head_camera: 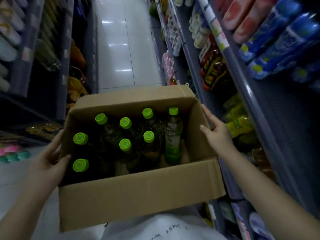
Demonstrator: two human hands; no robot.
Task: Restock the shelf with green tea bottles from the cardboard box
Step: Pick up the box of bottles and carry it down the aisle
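An open cardboard box (138, 193) is held in front of me at waist height. Inside stand several green tea bottles (172, 135) with bright green caps, mostly on the left and middle; the box's right near corner shows bare bottom. My left hand (50, 158) grips the box's left wall, thumb hooked over the rim. On the right wall rests my right hand (216, 130), thumb inside and fingers outside. Both hands carry the box.
A shelf unit (249, 94) runs along the right, stocked with blue-labelled bottles, red-brown drinks and yellow-green bottles lower down. Another shelf rack (34, 49) stands on the left. A white tiled aisle floor (124, 49) stretches ahead between them.
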